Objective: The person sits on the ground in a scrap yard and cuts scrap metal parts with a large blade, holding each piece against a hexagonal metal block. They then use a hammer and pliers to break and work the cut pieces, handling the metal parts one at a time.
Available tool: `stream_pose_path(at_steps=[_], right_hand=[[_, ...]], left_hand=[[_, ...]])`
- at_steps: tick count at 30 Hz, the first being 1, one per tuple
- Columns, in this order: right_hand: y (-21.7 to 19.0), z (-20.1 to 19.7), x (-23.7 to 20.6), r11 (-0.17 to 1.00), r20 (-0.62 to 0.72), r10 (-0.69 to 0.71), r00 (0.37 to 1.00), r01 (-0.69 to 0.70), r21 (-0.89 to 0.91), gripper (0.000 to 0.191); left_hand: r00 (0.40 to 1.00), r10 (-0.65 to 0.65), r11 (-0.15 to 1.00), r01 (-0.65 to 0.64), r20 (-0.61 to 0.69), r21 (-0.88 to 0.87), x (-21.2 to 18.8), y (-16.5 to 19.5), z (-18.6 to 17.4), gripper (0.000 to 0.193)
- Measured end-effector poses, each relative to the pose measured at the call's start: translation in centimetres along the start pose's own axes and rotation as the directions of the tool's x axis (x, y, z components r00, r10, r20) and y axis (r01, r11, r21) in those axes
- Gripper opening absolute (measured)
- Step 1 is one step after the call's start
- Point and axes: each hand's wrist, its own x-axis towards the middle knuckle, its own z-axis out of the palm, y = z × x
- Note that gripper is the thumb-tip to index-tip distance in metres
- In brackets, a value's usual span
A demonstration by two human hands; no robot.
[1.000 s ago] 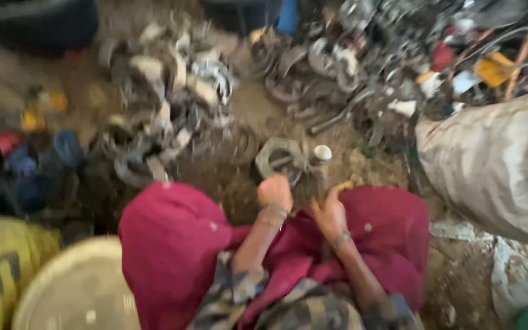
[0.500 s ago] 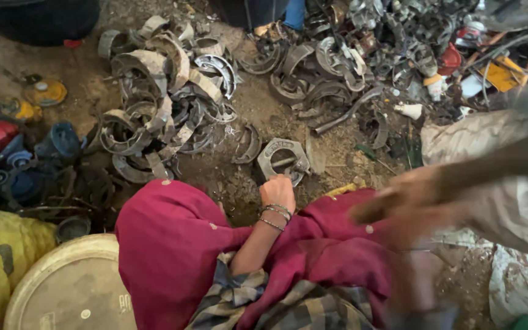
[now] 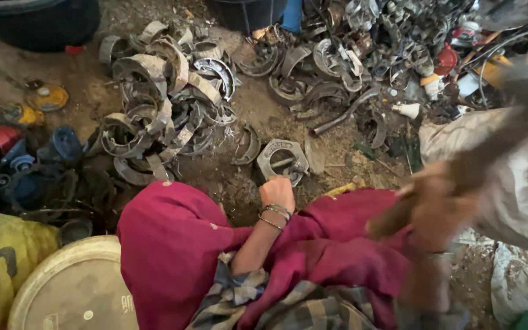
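the right hand (image 3: 441, 211), a blur raised higher than half a second ago, grips a dark wooden handle (image 3: 459, 177). the left hand (image 3: 277, 192) stays fisted on the curved, rusty metal brake shoe (image 3: 282, 160) lying on gritty dirt before crimson-draped knees.

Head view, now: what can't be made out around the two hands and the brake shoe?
- Right hand: motion-blurred; what its fingers grip, a dark handle-like streak, can't be identified.
- Left hand: seen from the back; fingers curl under, so contact with the brake shoe is hidden.
- Brake shoe: near edge covered by the left hand.
- White bucket lid: cut off by the bottom edge.
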Motion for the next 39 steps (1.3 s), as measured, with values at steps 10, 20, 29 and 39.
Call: stream_pose_path(at_steps=[10, 20, 29, 39], right_hand=[[17.0, 6.9, -11.6, 0.65, 0.528, 0.203, 0.825, 0.29, -0.703, 0.026], [4.1, -1.4, -1.5, 0.889, 0.001, 0.029, 1.0, -0.025, -0.456, 0.008], [14.0, 5.3, -10.0, 0.593, 0.394, 0.308, 0.866, 0.149, -0.792, 0.044], [3.8, 1.5, -3.1, 0.961, 0.132, 0.24, 0.962, -0.217, -0.172, 0.029]], left_hand=[[0.996, -0.034, 0.999, 0.034, 0.087, -0.003, 0.4, 0.1, -0.8, 0.01], [1.0, -0.013, 1.0, 0.013, 0.006, 0.029, 0.1, 0.1, -0.8, 0.016], [0.999, -0.04, 0.999, 0.041, -0.003, 0.017, 0.2, 0.2, -0.8, 0.015], [1.0, -0.018, 1.0, 0.018, 0.017, -0.004, 0.6, -0.1, -0.6, 0.013]])
